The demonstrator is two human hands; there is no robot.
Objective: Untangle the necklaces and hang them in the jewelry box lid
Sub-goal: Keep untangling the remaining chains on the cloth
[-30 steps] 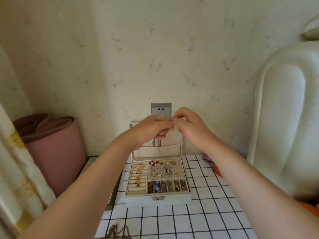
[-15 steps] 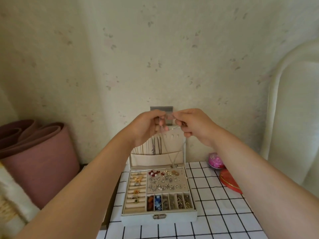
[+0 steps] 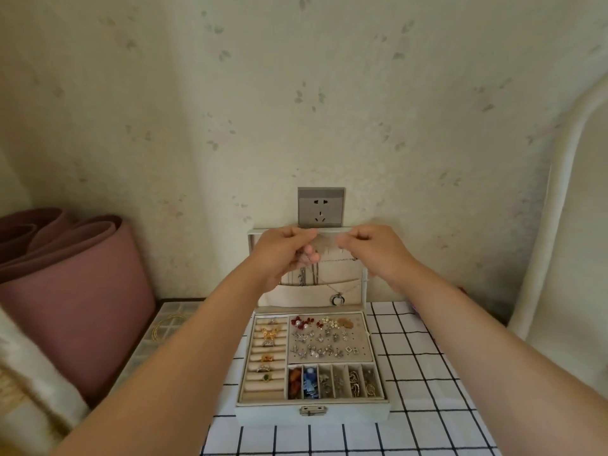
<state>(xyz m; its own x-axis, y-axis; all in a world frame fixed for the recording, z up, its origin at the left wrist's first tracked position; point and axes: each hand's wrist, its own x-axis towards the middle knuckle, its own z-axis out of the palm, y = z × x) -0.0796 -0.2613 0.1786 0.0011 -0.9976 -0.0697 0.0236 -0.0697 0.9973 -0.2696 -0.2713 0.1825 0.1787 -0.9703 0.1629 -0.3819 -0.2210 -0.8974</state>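
A white jewelry box (image 3: 312, 410) stands open on a checked tablecloth, its lid (image 3: 363, 284) upright against the wall. Several thin chains hang inside the lid. One necklace with a ring pendant (image 3: 338, 298) droops in a V across the lid's pocket. My left hand (image 3: 283, 255) and my right hand (image 3: 375, 251) are raised in front of the lid's top edge, a little apart, each pinching an end of that fine chain. The chain between the fingers is too thin to trace fully.
The box tray holds rings, earrings and small compartments of trinkets. A wall socket (image 3: 320, 206) sits just above the lid. A rolled pink mat (image 3: 75, 284) leans at the left, a white padded headboard (image 3: 575, 225) at the right. The checked cloth (image 3: 421, 373) covers the table.
Both hands dropped from in front of the socket to the lid's top edge and drew slightly apart. The pendant necklace now hangs down across the lid's pocket.
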